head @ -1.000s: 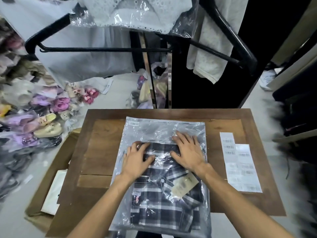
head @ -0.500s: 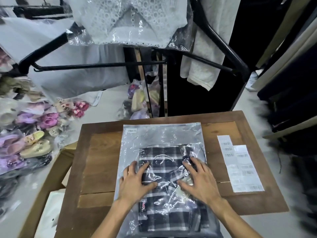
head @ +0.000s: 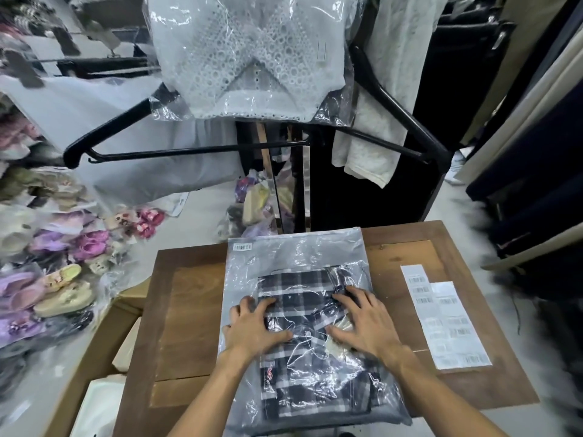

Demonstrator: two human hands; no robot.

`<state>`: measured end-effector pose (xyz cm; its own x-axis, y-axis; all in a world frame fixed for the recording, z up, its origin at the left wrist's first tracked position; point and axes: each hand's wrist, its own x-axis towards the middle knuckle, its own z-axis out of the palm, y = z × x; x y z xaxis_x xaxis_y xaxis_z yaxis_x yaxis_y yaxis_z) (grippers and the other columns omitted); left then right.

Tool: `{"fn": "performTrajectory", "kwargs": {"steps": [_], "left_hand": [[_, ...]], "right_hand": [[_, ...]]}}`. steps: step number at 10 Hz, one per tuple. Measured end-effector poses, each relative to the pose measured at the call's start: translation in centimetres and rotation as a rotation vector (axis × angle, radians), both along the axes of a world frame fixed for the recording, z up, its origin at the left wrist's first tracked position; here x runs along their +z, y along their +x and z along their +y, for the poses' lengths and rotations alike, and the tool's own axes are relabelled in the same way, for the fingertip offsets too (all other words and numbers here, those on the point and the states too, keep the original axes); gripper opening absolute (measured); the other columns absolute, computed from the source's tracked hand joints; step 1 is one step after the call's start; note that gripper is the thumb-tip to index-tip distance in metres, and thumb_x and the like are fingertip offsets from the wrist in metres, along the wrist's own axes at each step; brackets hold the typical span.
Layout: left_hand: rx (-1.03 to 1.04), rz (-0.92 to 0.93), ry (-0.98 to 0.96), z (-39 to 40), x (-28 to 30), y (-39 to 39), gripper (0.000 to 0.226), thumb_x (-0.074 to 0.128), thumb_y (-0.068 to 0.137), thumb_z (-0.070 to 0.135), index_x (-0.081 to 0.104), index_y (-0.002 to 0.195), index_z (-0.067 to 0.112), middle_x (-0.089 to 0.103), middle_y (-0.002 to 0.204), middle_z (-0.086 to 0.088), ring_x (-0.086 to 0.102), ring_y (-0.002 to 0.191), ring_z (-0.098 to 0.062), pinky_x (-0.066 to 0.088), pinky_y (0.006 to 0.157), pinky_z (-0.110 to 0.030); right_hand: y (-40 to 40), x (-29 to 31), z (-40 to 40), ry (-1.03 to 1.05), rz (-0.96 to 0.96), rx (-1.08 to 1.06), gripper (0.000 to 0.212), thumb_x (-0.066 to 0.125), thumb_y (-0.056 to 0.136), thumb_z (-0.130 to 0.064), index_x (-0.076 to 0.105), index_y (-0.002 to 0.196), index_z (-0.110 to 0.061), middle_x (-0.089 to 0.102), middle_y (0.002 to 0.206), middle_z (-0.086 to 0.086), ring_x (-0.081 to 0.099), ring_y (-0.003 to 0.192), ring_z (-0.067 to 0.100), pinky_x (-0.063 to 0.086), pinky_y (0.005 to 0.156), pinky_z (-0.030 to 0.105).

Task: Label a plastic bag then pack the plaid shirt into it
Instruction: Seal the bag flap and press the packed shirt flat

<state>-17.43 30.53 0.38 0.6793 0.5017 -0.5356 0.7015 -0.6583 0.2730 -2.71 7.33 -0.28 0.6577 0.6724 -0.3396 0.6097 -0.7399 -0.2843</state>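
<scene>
A clear plastic bag (head: 293,253) lies flat on the wooden table (head: 189,310), with a small barcode label (head: 242,246) stuck at its far left corner. Inside it is the folded plaid shirt (head: 303,288), dark with white checks, with a beige hang tag partly showing under my right hand. My left hand (head: 252,326) presses flat on the bag over the shirt's left side, fingers spread. My right hand (head: 362,323) presses flat on the right side, fingers also spread. Neither hand grips anything.
Sheets of barcode labels (head: 444,316) lie on the table's right side. A black clothes rack (head: 202,149) with a bagged white lace garment (head: 252,55) hangs beyond the table. Bagged slippers (head: 63,279) pile at left; a cardboard box (head: 104,357) stands beside the table.
Both hands slid toward me along the bag, from the shirt's far edge to its middle, pressing the plastic flat. The camera view tilted upward.
</scene>
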Motion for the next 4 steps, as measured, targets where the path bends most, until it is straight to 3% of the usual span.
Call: {"fn": "performTrajectory", "kwargs": {"steps": [2,3,4], "left_hand": [[-0.077,0.164,-0.014,0.8,2.8,1.7,0.103,0.068,0.052,0.088,0.032,0.141,0.051,0.023,0.152,-0.005,0.023,0.142,-0.033,0.038,0.110,-0.057],[-0.085,0.245,-0.149,1.7,4.6,3.1,0.108,0.058,0.053,0.096,0.041,0.143,0.039,0.024,0.160,-0.012,0.020,0.149,-0.036,0.020,0.121,-0.055],[0.022,0.204,-0.247,1.9,6.7,5.2,0.095,0.068,0.068,0.080,0.052,0.142,0.023,0.043,0.155,-0.012,0.040,0.142,-0.033,0.032,0.117,-0.047]], "right_hand": [[1.2,0.7,0.8,-0.046,-0.023,0.016,0.091,0.011,0.080,-0.091,0.040,0.147,-0.038,0.037,0.156,-0.001,0.034,0.139,0.019,0.034,0.113,0.044],[1.8,3.1,2.5,-0.125,0.071,-0.013,0.070,0.027,0.090,-0.080,0.051,0.139,-0.035,0.032,0.159,0.003,0.035,0.141,0.027,0.035,0.114,0.049],[2.8,5.2,4.7,-0.159,0.178,-0.138,0.068,0.030,0.095,-0.074,0.056,0.138,-0.028,0.035,0.161,0.006,0.038,0.143,0.030,0.036,0.115,0.048]]}}
